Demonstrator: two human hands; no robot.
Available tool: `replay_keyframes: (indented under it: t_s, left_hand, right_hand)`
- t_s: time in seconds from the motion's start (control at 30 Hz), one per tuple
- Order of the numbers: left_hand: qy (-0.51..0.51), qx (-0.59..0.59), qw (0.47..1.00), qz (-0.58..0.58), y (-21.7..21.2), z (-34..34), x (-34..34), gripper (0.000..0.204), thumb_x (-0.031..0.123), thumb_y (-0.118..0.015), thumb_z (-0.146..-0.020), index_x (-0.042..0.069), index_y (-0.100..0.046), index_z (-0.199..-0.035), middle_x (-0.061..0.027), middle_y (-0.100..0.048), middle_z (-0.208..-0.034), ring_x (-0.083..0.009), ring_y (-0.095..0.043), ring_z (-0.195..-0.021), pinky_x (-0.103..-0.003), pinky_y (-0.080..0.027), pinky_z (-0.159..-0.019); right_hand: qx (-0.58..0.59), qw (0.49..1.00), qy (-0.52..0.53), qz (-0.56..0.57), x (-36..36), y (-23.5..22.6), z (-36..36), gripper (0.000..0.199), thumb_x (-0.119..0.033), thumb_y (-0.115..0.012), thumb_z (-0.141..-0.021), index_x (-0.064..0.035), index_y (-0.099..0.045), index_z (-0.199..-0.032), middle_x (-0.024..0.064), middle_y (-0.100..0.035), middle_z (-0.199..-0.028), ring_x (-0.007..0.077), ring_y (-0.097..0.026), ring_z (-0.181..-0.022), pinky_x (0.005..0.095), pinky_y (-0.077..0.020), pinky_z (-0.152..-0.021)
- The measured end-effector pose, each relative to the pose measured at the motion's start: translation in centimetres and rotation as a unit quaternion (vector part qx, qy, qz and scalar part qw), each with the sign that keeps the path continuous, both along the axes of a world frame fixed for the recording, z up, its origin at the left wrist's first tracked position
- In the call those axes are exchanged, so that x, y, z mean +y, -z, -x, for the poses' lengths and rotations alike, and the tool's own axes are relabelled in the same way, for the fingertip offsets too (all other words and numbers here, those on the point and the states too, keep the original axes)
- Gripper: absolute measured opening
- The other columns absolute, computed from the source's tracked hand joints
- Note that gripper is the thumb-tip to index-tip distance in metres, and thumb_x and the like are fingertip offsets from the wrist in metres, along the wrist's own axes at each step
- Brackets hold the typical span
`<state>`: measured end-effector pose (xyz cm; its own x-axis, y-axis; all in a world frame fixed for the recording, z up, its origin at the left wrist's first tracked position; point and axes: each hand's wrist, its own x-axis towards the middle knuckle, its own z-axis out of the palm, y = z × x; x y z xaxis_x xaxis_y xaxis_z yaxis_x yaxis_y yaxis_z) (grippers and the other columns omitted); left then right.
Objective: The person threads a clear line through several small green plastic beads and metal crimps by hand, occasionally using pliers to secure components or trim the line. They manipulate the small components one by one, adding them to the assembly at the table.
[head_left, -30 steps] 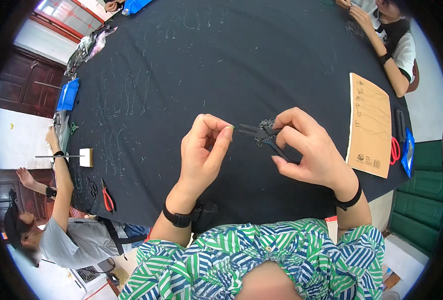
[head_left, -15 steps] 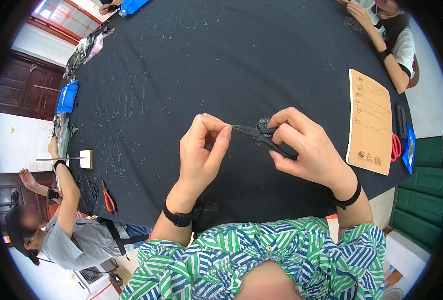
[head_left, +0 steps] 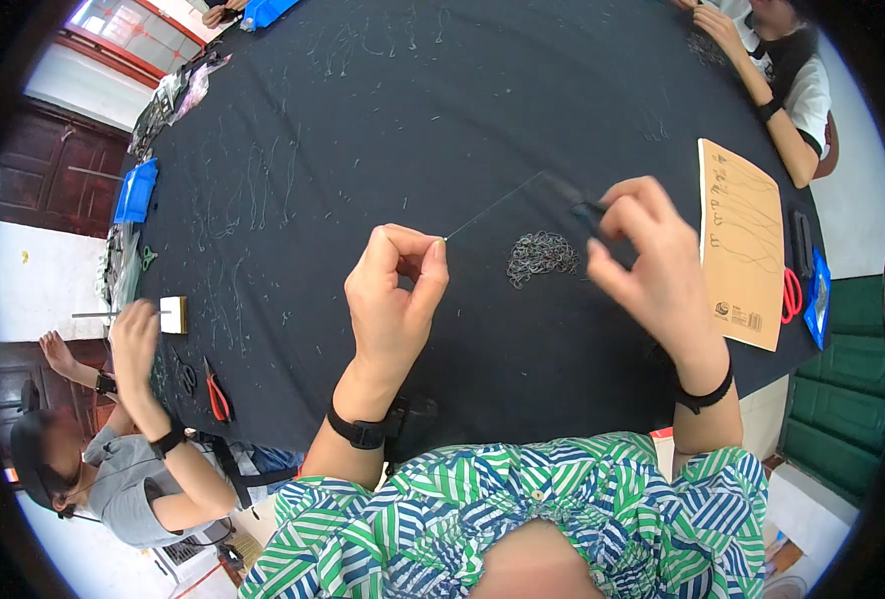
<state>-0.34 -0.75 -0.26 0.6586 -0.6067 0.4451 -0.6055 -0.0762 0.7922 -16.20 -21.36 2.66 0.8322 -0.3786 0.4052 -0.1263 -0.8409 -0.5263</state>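
Observation:
My left hand (head_left: 395, 285) is closed, its thumb and fingertip pinching one end of a thin dark green line (head_left: 495, 208). A tiny yellowish bit shows at that pinch. The line runs straight and taut up to the right, to the blurred jaws of the pliers (head_left: 584, 209). My right hand (head_left: 652, 265) is wrapped round the dark handles of these pliers; whether the jaws are closed is smeared by motion. Below the pliers, between my hands, lies a heap of small dark curved wire pieces (head_left: 542, 260) on the black cloth (head_left: 522, 369).
To the right lie a brown notebook (head_left: 747, 285) with lines on its cover, red-handled scissors (head_left: 791, 295) and a blue packet (head_left: 817, 292). Red-handled pliers (head_left: 218, 391) and loose lines (head_left: 238, 299) lie left. A co-worker (head_left: 143, 459) sits left, another (head_left: 787, 80) far right.
My right hand has moved right and the pliers have swung up and away from my left fingers, stretching the line between. The wire heap is now uncovered. The left co-worker's arm has moved.

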Motion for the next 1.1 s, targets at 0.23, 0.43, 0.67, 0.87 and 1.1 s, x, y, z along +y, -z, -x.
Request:
replay_keyframes:
  t_s: [0.23, 0.43, 0.67, 0.87, 1.1]
  left_hand:
    - [-0.04, -0.013, 0.999, 0.01, 0.0, -0.6, 0.3, 0.008, 0.002, -0.064, -0.092, 0.001, -0.057, -0.088, -0.0038, -0.061, -0.081, -0.009, -0.057, -0.069, -0.023, -0.048, -0.065]
    - [-0.063, 0.017, 0.998, 0.018, 0.1, -1.0, 0.5, 0.008, 0.002, -0.066, -0.09, 0.0, -0.059, -0.087, -0.0049, -0.061, -0.081, -0.0116, -0.059, -0.07, -0.025, -0.05, -0.067]
    - [-0.068, 0.059, 0.994, 0.056, -0.2, -0.9, 0.3, 0.007, 0.002, -0.064, -0.092, 0.0, -0.058, -0.088, -0.0036, -0.06, -0.082, -0.0092, -0.058, -0.071, -0.024, -0.05, -0.067]
    - [-0.06, 0.092, 0.992, 0.063, -0.5, -1.3, 1.1, 0.008, 0.01, -0.058, -0.099, 0.004, -0.057, -0.094, -0.0014, -0.057, -0.083, -0.0064, -0.053, -0.074, -0.021, -0.044, -0.069]
    - [-0.059, 0.111, 0.981, 0.148, -0.6, -1.3, 0.9, 0.006, 0.008, -0.057, -0.099, 0.004, -0.058, -0.094, -0.0014, -0.058, -0.083, -0.0067, -0.054, -0.075, -0.021, -0.044, -0.07]
  right_hand:
    - [-0.003, 0.992, 0.123, 0.013, -4.5, 0.7, 1.5, 0.019, -0.009, -0.068, -0.077, 0.0001, -0.053, -0.08, 0.0111, -0.054, -0.086, 0.0239, -0.057, -0.074, 0.0339, -0.0457, -0.067]
    - [0.057, 0.969, 0.24, 0.022, -7.4, -0.3, 2.8, 0.018, -0.011, -0.067, -0.079, 0.0009, -0.053, -0.08, 0.0107, -0.054, -0.086, 0.0195, -0.056, -0.075, 0.0327, -0.0458, -0.068]
    - [0.041, 0.975, 0.211, 0.062, -8.0, 0.4, 3.1, 0.023, -0.016, -0.069, -0.08, 0.0008, -0.053, -0.08, 0.0118, -0.055, -0.089, 0.0228, -0.055, -0.072, 0.0356, -0.0458, -0.068]
    - [0.195, 0.978, 0.064, -0.046, -5.6, 0.2, 3.1, 0.024, -0.015, -0.071, -0.076, 0.001, -0.053, -0.078, 0.0148, -0.052, -0.089, 0.0307, -0.055, -0.081, 0.0392, -0.0456, -0.073]
    - [0.259, 0.958, 0.105, -0.061, -5.5, 0.2, 3.6, 0.023, -0.014, -0.072, -0.074, 0.0015, -0.055, -0.076, 0.0156, -0.052, -0.088, 0.0325, -0.056, -0.086, 0.0401, -0.046, -0.077]
